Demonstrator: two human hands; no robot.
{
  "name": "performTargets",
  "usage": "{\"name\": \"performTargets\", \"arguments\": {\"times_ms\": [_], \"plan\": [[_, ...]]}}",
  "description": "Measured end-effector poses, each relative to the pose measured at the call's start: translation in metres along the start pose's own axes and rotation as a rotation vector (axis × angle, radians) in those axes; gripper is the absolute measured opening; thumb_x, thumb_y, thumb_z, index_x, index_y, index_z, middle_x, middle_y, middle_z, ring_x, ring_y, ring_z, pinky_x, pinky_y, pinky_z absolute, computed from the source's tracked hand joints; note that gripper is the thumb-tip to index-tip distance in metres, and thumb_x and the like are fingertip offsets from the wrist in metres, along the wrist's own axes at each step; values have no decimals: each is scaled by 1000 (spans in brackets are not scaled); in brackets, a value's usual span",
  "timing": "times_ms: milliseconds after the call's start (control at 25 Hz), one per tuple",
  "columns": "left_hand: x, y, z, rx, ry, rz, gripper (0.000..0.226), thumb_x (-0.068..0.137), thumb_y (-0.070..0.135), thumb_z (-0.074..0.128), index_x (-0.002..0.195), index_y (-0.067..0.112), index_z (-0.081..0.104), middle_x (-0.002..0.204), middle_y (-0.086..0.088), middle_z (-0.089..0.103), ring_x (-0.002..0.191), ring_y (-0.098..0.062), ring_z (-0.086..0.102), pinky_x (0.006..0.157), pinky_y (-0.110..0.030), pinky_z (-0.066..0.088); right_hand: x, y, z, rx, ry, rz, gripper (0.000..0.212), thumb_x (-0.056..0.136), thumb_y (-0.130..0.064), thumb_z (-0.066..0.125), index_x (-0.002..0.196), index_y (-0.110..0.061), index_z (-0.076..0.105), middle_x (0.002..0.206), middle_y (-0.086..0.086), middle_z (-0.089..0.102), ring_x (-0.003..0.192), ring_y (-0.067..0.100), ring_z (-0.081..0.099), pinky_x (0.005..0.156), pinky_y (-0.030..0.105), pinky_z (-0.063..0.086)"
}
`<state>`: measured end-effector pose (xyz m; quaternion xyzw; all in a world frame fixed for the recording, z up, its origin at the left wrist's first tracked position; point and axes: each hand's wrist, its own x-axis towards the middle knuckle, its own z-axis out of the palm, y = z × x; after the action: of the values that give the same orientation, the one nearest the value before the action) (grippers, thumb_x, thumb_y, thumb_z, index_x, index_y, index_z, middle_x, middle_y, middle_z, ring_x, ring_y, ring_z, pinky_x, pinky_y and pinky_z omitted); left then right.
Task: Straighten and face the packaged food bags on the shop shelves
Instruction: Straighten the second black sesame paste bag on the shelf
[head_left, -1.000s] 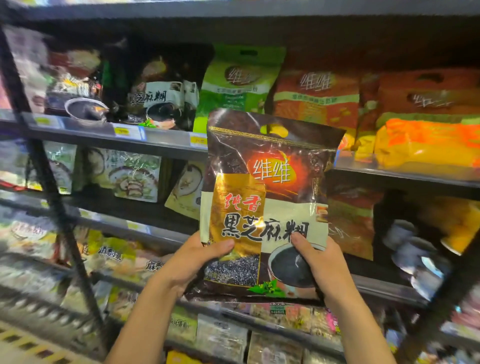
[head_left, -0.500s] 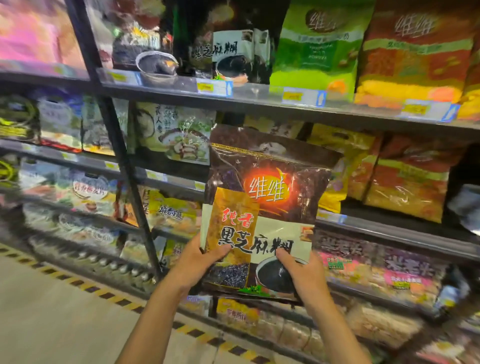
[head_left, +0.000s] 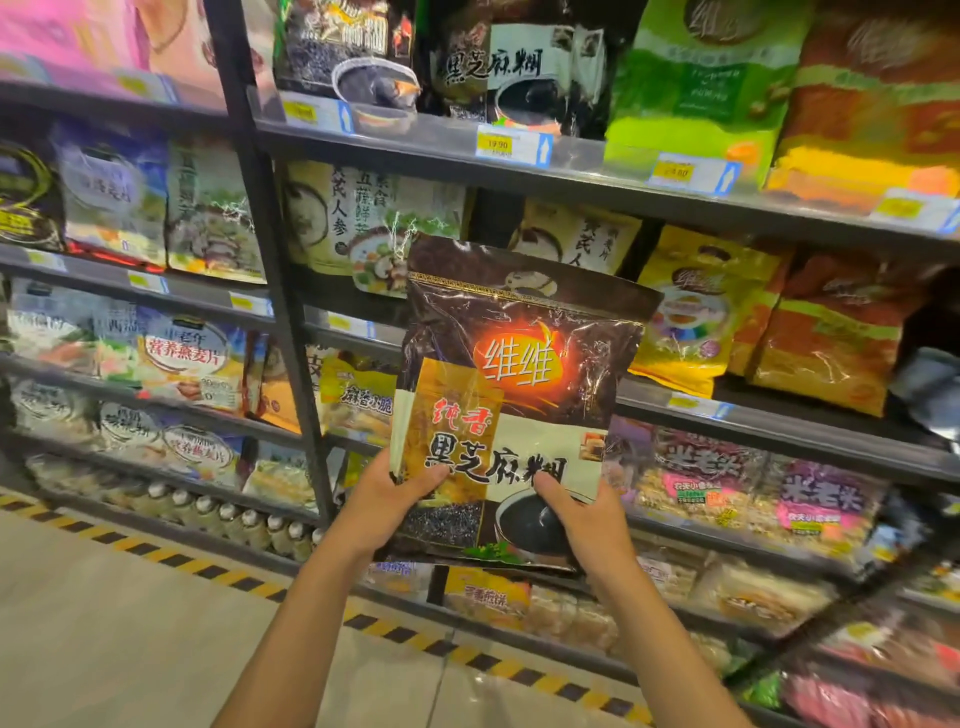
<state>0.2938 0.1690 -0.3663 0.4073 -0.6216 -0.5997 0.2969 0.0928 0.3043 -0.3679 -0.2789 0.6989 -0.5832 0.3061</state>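
Observation:
A dark brown sesame-paste bag (head_left: 519, 374) with a gold panel and an orange logo is held upright in front of the shelves, its printed face toward me. My left hand (head_left: 387, 501) grips its lower left corner, thumb on the front. My right hand (head_left: 587, 519) grips the lower right corner, thumb over the printed bowl. Similar dark sesame bags (head_left: 519, 62) stand on the upper shelf. A green bag (head_left: 701, 88) and an orange bag (head_left: 872, 104) stand to their right.
Dark metal shelves (head_left: 571, 176) with yellow price tags (head_left: 511, 146) run across the view, split by an upright post (head_left: 270, 249). Yellow and orange bags (head_left: 769, 322) fill the middle right shelf. Bottles (head_left: 223, 514) line the lowest left shelf. Hazard-striped tape (head_left: 467, 657) edges the floor.
The view has dropped and shifted left along the shelving, showing more floor. The bag stays in both hands, held lower against the shelves than before.

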Motion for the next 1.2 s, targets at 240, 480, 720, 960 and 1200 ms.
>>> {"name": "performTargets", "arguments": {"times_ms": [240,480,720,960,1200], "plan": [[28,67,-30,24,3,173,26,91,42,75,113,33,64,111,5,75,105,-15,69,86,-31,52,24,-70,17,17,12,-173,16,88,-37,79,100,-31,70,105,-7,77,97,12,73,74,26,58],[64,152,-46,-3,-17,322,28,92,40,75,116,28,68,113,0,78,108,-20,72,104,-45,54,52,-153,18,60,-22,-324,33,86,-44,79,114,-28,71,105,-6,79,100,16,74,80,29,57],[97,214,-56,-114,-20,315,43,87,50,78,120,25,70,112,3,80,111,-21,73,109,-47,50,86,-215,3,-66,-153,-452,51,78,-29,89,119,-30,59,116,-7,73,101,5,72,82,23,58],[144,287,-60,-52,52,395,32,90,38,78,107,17,62,96,1,74,84,-9,68,74,-28,47,143,-284,4,-111,-76,-542,48,73,-37,92,110,-25,63,107,-3,74,89,6,74,74,24,59],[202,355,-68,117,-40,418,26,95,12,66,119,3,63,105,-7,66,85,-15,55,69,-29,37,210,-356,-5,-113,-105,-583,38,77,-36,89,108,-18,76,96,-3,82,89,15,79,80,28,58]]}}
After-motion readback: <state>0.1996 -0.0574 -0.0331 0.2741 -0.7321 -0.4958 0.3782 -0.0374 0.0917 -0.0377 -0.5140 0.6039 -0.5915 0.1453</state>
